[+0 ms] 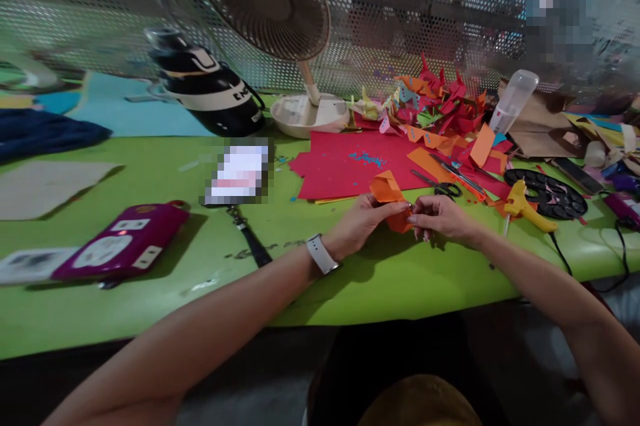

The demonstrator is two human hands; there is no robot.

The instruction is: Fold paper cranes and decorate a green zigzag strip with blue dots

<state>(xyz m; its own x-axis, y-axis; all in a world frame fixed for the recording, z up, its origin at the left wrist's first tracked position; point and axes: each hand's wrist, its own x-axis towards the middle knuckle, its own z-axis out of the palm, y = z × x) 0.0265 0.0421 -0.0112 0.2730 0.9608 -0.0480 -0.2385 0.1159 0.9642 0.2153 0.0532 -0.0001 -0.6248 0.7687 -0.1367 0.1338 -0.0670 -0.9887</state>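
Observation:
A partly folded orange paper sits between both of my hands, just above the green table. My left hand, with a white watch on its wrist, pinches the paper's left side. My right hand pinches its lower right corner, fingers closed. Behind the hands lies a large red paper sheet with small blue scraps on it.
Black scissors and a yellow glue gun lie to the right. A heap of folded coloured paper figures stands at the back, beside a desk fan, a black-and-white jug and a clear bottle. A purple power strip is at the left.

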